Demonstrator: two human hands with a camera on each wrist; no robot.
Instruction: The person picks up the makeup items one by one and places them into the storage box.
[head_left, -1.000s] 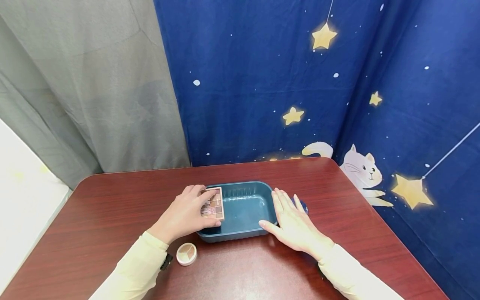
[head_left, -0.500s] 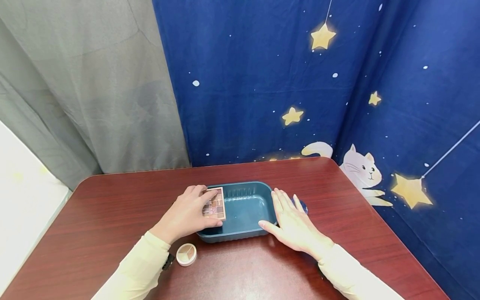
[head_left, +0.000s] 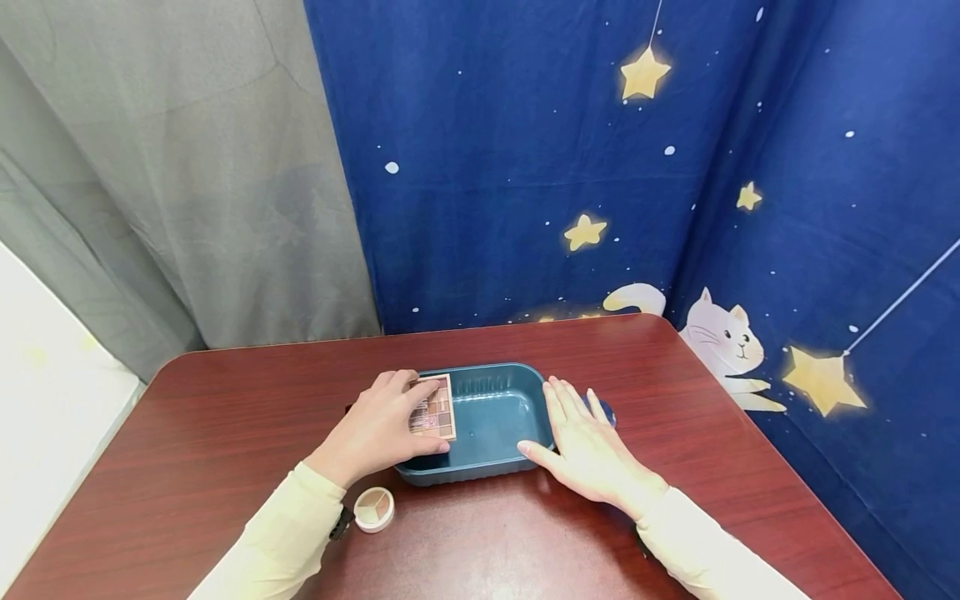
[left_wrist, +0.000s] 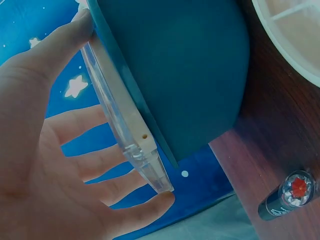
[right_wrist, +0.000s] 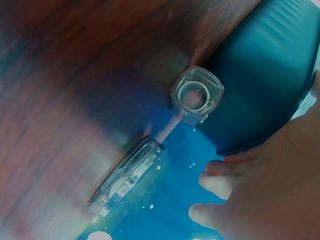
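My left hand [head_left: 378, 425] grips an eyeshadow palette [head_left: 441, 408] by its edges, thumb at the near side and fingers at the far side. In the left wrist view the palette [left_wrist: 120, 95] shows its beige side and clear cover, tilted right along the rim of a teal plastic basin [left_wrist: 185, 65]. From the head view it overlaps the left part of the basin [head_left: 491, 475]. My right hand [head_left: 588, 450] lies with straight fingers against the basin's right rim, thumb over the inside, holding nothing.
A round three-colour concealer pot [head_left: 373, 509] lies near my left wrist. A dark lipstick tube [left_wrist: 287, 195] stands left of the basin. Right of it are a clear square-shouldered bottle [right_wrist: 197, 95] and a clear flat case [right_wrist: 127, 177]. Curtains [head_left: 510, 167] hang behind the table.
The left hand has shifted slightly to the right with the eyeshadow palette, further over the basin. My right hand stays at the rim.
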